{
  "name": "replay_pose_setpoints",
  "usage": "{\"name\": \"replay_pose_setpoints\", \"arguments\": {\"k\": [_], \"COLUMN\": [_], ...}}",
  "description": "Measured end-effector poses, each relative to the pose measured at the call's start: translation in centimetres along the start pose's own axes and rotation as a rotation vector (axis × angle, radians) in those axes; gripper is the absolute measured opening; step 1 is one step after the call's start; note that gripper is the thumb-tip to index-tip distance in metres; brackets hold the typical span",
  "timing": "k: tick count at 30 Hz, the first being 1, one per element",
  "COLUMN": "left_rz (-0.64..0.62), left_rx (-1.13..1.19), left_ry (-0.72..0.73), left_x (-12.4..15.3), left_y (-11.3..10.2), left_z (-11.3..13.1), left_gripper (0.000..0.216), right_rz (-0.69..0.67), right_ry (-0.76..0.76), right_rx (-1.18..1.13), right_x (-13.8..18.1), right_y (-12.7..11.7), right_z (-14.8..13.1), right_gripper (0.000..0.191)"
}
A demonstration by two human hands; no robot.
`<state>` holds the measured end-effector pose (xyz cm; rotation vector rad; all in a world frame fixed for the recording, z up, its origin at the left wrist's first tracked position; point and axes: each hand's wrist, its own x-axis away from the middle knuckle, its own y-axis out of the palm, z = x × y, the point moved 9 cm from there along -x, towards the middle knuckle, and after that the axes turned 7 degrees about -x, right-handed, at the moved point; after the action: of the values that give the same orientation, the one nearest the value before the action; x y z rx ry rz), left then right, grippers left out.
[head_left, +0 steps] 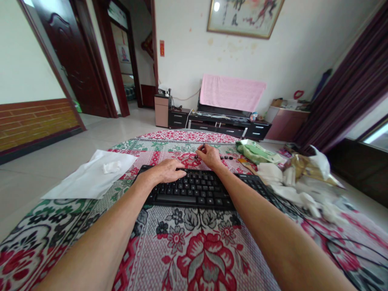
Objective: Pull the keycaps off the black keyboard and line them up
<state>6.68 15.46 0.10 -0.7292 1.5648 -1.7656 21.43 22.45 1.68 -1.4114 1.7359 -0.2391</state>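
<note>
A black keyboard [197,188] lies on the flowered tablecloth in front of me. My left hand [168,170] rests over its upper left part, fingers stretched out and holding nothing. Beyond the far edge of the keyboard, my right hand [209,155] is closed in a pinch, with a small dark piece, seemingly a keycap [203,147], between thumb and fingers. Several loose black keycaps [226,157] sit on the cloth to the right of that hand, and another dark piece [195,157] lies just left of it. My right forearm hides part of the keyboard.
At the left lies a white sheet [81,178] bearing a crumpled white tissue [112,167]. On the right are a brush [247,164], a green packet [257,152], white tissues [269,173], plastic bags [315,169] and black cables [330,238]. A low TV cabinet [230,131] stands beyond the table.
</note>
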Motion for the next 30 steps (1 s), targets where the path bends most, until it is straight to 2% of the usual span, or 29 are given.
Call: {"name": "replay_pose_setpoints", "arguments": {"k": [6,11,13,21,30], "left_rz": [0.001,0.004,0.001,0.003,0.009], "left_rx": [0.024,0.025,0.022,0.017,0.017], "left_ry": [-0.007,0.003,-0.002,0.008,0.024], "left_x": [0.1,0.2,0.2,0.1,0.1], "left_y": [-0.2,-0.3,-0.3,-0.2,-0.1], "left_z": [0.1,0.3,0.3,0.2,0.3], "left_gripper": [0.032,0.030,0.031,0.031,0.033], "right_rz": [0.003,0.146,0.160,0.015,-0.038], "right_ry": [0.015,0.104,0.122,0.071,0.043], "right_rx": [-0.099,-0.124,-0.086,0.000,0.055], "right_x": [-0.1,-0.3,-0.5,-1.3,-1.6], "right_y": [0.0,-2.4,-3.0,-1.5,-0.7], "right_z": [0.2,0.9,1.2,1.7,1.7], "right_gripper": [0.019,0.024,0.023,0.023,0.020]}}
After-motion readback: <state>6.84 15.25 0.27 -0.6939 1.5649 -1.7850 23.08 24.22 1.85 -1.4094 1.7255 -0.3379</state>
